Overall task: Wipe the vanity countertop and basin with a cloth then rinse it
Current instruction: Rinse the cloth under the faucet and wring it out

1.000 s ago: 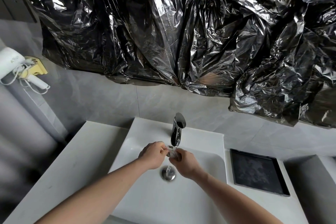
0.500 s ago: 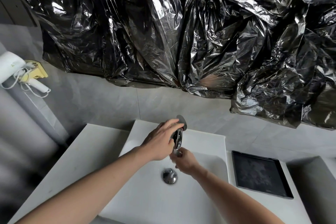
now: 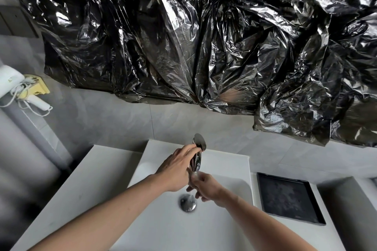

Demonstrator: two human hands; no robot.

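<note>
Up off the cloth came that left hand a second ago, and now it sits on the chrome faucet, fingers reaching over the spout to the round lever on top, touching it from the left side; how tightly they curl round it I cannot quite tell from here. Half a second back it was already there, so little has shifted since, only the view has tipped up a shade. Right hand is low in the white basin, directly under the faucet's outlet, fingers curled in around something small, and a sliver of pale cloth shows at the top of that fist, right where the spout ends. Most of the cloth is hidden inside the hand. Below the knuckles sits the round metal drain, near the hand but clear of it. Whether water is running, I cannot make out. White vanity countertop stretches away to the left of the basin, and to the right a dark square tray lies flat on the counter, well apart from both hands. Crinkled black plastic sheeting hangs across the wall above the sink. Far left on the wall, a white hair dryer rests in a yellow holder with its cord looped about.
</note>
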